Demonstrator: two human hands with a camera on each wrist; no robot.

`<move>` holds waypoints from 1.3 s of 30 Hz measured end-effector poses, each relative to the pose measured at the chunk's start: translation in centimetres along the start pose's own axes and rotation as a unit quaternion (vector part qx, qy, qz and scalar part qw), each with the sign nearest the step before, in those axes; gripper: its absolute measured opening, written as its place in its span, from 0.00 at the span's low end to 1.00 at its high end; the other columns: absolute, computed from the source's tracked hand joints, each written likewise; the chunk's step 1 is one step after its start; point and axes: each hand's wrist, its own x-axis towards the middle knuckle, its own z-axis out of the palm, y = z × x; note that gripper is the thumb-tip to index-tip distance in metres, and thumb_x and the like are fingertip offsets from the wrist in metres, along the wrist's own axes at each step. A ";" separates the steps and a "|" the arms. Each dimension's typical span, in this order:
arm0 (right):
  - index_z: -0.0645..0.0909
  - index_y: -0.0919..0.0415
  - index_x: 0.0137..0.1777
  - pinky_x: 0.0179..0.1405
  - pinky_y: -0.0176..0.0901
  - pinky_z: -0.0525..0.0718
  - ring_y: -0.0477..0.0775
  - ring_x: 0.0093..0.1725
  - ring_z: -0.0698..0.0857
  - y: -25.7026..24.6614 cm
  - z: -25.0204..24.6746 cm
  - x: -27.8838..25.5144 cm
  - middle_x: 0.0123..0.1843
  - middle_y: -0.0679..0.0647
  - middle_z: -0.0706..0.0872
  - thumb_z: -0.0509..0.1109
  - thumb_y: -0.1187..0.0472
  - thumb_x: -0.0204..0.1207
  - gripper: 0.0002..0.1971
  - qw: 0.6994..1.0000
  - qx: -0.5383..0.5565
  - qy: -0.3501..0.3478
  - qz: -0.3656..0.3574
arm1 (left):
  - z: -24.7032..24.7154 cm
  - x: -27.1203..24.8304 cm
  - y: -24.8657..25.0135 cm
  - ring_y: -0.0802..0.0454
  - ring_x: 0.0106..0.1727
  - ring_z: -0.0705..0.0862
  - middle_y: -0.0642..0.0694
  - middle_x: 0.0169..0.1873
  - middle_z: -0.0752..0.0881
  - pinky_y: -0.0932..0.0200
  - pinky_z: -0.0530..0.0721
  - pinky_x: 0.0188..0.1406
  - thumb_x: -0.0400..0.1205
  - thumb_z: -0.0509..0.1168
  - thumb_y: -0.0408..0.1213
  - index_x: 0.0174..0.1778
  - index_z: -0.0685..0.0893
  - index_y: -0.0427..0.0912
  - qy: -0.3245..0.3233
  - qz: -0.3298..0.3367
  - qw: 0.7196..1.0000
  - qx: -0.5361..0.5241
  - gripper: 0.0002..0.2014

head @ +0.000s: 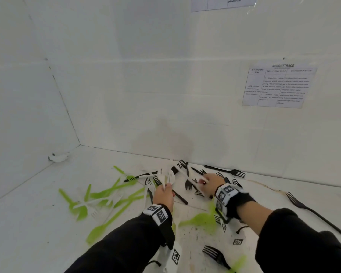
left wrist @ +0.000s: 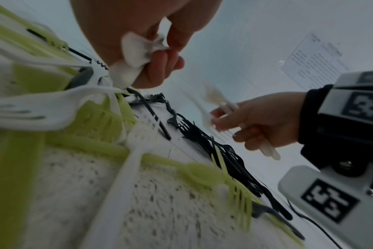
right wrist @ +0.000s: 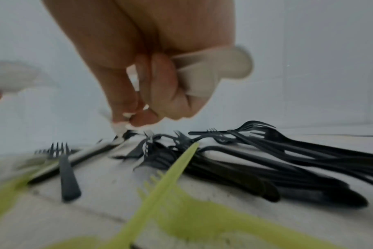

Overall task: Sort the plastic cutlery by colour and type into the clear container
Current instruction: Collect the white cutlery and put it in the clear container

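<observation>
Plastic cutlery lies scattered on the white table (head: 28,223). Green pieces (head: 106,194) lie to the left, black forks (head: 232,172) at the back right by the wall, and white forks (left wrist: 32,107) are mixed among them. My left hand (head: 165,187) grips a bunch of white cutlery (head: 168,178) by the handles (left wrist: 134,55), heads pointing up. My right hand (head: 204,181) holds white cutlery handles (right wrist: 202,75) in its curled fingers. Its fingertips (right wrist: 128,121) pinch a white piece low over the black forks (right wrist: 266,160). The clear container is in none of the views.
White walls close the table at the back and left, with a printed sheet (head: 278,85) taped up on the right. One black fork (head: 313,211) lies far right and another (head: 215,255) lies near the front edge. A green fork (right wrist: 160,193) lies under my right wrist.
</observation>
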 end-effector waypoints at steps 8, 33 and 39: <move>0.84 0.60 0.59 0.60 0.41 0.73 0.56 0.59 0.80 -0.7 -5.6 -3.2 0.57 0.57 0.84 0.66 0.63 0.80 0.11 0.982 -0.009 -0.019 -0.188 | -1.9 -4.1 -0.2 0.55 0.22 0.64 0.47 0.28 0.69 0.69 0.63 0.16 0.85 0.60 0.37 0.44 0.77 0.40 -0.090 -0.007 0.993 -0.072 0.06; 0.84 0.57 0.44 0.48 0.41 0.76 0.52 0.46 0.81 -4.1 -0.9 -8.1 0.41 0.51 0.84 0.76 0.62 0.71 0.04 0.972 0.112 0.009 -0.204 | -4.6 -10.1 -2.5 0.53 0.19 0.69 0.46 0.25 0.79 0.65 0.64 0.21 0.85 0.38 0.61 0.53 0.78 0.42 -0.291 -0.078 0.954 -0.008 0.31; 0.83 0.54 0.48 0.33 0.18 0.75 0.48 0.42 0.80 -4.5 1.6 -8.8 0.43 0.51 0.84 0.76 0.63 0.70 0.08 0.964 0.193 0.035 -0.181 | -5.7 -10.1 -3.3 0.56 0.13 0.62 0.51 0.17 0.66 0.68 0.60 0.20 0.85 0.43 0.60 0.44 0.74 0.43 -0.281 -0.101 0.954 -0.015 0.25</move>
